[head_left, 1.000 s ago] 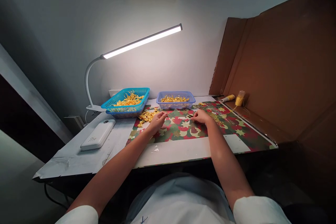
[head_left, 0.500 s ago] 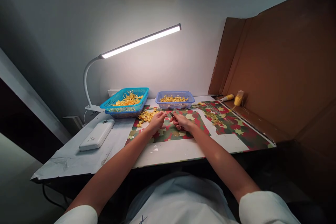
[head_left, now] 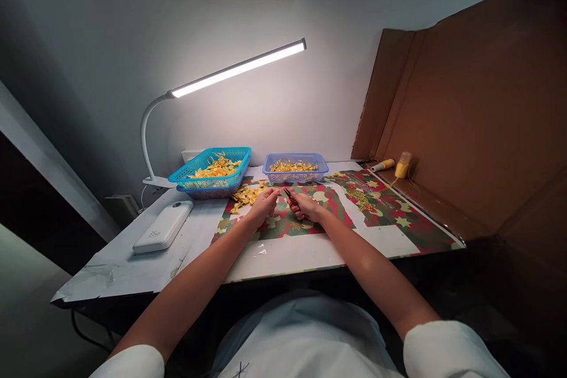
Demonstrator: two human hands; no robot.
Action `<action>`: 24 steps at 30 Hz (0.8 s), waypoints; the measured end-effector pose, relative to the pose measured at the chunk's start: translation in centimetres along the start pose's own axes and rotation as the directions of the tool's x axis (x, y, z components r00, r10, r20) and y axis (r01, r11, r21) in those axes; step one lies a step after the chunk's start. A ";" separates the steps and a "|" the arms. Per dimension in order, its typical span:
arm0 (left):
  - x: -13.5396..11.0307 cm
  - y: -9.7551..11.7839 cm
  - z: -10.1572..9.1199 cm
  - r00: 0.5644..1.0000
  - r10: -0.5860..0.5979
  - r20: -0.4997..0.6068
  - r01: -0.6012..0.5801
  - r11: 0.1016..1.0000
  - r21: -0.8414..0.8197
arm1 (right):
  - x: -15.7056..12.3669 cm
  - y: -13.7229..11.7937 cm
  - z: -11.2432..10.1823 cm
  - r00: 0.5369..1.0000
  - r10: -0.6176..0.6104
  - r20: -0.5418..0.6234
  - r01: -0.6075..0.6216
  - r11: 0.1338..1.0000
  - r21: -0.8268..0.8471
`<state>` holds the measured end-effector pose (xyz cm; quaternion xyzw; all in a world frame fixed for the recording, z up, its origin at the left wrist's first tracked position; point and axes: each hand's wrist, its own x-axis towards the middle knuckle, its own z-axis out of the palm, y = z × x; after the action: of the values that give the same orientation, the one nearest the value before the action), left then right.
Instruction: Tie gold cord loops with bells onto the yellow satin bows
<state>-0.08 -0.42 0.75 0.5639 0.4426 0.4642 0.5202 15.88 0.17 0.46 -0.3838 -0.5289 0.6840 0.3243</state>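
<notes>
Both hands meet over the star-patterned paper (head_left: 390,218) on the table. My left hand (head_left: 264,204) is pinched closed on something small that I cannot make out, beside a loose pile of yellow ribbon bows (head_left: 248,194). My right hand (head_left: 305,206) is closed around a small dark tool, likely scissors (head_left: 289,194), whose tip points at the left fingertips. The two hands almost touch.
A teal basket (head_left: 208,170) and a blue-violet basket (head_left: 295,168), both holding yellow ribbon pieces, stand at the back. A white power bank (head_left: 165,226) lies left. A lit desk lamp (head_left: 234,69) arches overhead. A yellow thread spool (head_left: 403,165) and cardboard wall (head_left: 478,112) are at right.
My right hand moved left from the paper's middle, carrying the small dark tool up to my left hand. The left hand stayed put.
</notes>
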 end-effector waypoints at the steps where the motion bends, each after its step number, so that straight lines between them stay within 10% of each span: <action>1: 0.0 -0.1 0.0 1.000 0.002 0.003 -0.002 1.000 0.005 | 0.0 0.0 0.0 1.000 -0.002 0.001 0.002 1.000 0.000; 24: 0.1 -0.5 0.2 0.995 0.014 0.099 -0.014 1.000 0.004 | -0.3 -0.3 0.3 1.000 -0.020 -0.006 0.019 0.998 -0.061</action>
<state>0.08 -0.33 0.20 0.5905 0.4134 0.4383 0.5370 15.77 -0.13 0.81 -0.3907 -0.5522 0.6629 0.3209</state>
